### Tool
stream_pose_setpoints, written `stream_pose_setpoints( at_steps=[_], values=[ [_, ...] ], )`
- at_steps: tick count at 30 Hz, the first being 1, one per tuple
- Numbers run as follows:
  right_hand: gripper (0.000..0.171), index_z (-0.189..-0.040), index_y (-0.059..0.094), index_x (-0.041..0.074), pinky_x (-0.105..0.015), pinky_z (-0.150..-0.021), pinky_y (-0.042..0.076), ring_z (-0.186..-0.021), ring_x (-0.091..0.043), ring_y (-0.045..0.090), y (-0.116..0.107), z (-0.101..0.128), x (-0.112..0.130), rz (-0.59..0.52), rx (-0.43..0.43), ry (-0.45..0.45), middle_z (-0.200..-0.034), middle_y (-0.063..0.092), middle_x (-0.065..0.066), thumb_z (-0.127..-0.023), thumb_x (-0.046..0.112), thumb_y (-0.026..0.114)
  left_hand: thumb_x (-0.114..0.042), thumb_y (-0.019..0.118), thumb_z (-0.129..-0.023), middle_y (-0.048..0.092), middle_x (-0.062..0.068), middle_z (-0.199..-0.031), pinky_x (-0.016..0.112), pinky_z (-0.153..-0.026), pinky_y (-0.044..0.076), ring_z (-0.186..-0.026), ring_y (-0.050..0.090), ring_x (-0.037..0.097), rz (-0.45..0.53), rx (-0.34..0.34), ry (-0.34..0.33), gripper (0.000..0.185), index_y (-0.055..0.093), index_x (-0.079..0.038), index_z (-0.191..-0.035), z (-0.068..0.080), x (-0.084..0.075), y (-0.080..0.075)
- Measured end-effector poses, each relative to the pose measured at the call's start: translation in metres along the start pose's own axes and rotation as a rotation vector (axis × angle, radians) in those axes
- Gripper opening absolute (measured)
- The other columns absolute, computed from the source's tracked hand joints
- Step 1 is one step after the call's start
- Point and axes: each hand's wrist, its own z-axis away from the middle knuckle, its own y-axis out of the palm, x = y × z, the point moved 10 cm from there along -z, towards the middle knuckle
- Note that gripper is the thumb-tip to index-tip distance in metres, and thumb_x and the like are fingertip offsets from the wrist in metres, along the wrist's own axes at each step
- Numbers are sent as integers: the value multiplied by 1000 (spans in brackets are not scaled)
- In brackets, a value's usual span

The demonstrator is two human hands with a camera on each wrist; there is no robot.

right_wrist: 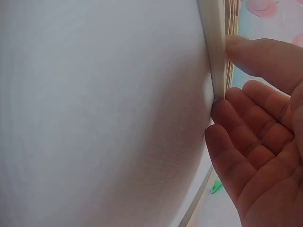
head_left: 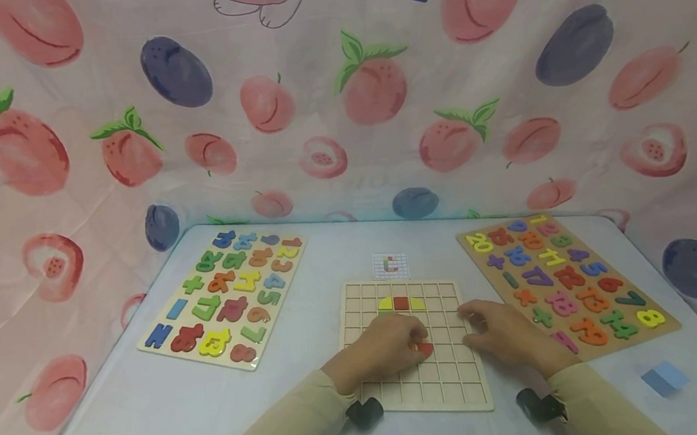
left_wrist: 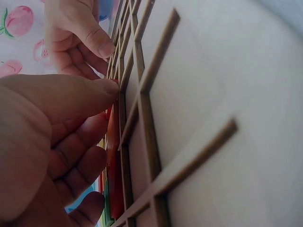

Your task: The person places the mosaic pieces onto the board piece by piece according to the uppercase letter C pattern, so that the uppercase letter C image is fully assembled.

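A light wooden grid board (head_left: 458, 373) lies in the middle of the table. My left hand (head_left: 389, 346) is over it, pinching a red tile (head_left: 425, 350) between thumb and fingers at one of the cells. In the left wrist view the thumb tip lies against the red edge, low over the grid. Along the board's upper rows sit a red tile (head_left: 401, 303) between two yellow rounded tiles (head_left: 418, 303); green shows near the left one, partly behind my hand. My right hand (head_left: 505, 334) touches the board's right edge with thumb and relaxed, bent fingers.
A small card (head_left: 391, 266) with a coloured C-shaped pattern lies behind the board. Number puzzle boards stand left (head_left: 252, 361) and right (head_left: 640, 333), filled with coloured numbers. A blue block (head_left: 665, 379) is at the front right. A fruit-print curtain (head_left: 320, 52) hangs behind.
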Motion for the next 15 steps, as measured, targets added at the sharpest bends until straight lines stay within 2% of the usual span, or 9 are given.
stream_pose_setpoints(
  at_steps=[5,9,15],
  values=[
    [48,-130,62,8,-55,-98,46,-120,-35,57,1,-1,0,-5,5,4,-129,63,-13,-86,20,78,-26,76,-89,68,-10,-94,22,-82,49,-82,55,3,9,0,-9,26,72,-14,-111,0,1,0],
    [49,-130,62,7,-55,-99,45,-121,-35,57,1,-2,1,1,5,2,-129,63,-13,-86,20,78,-27,75,-90,69,-9,-100,23,-84,50,-85,57,3,63,3,-36,29,72,-13,-115,3,4,-2],
    [50,-131,61,7,-55,-99,45,-122,-36,56,2,-3,0,9,16,10,-131,62,-15,-86,22,78,-19,73,-88,67,-9,-108,27,-89,50,-100,59,7,119,-2,-86,34,70,-14,-122,12,15,-11]
  ],
)
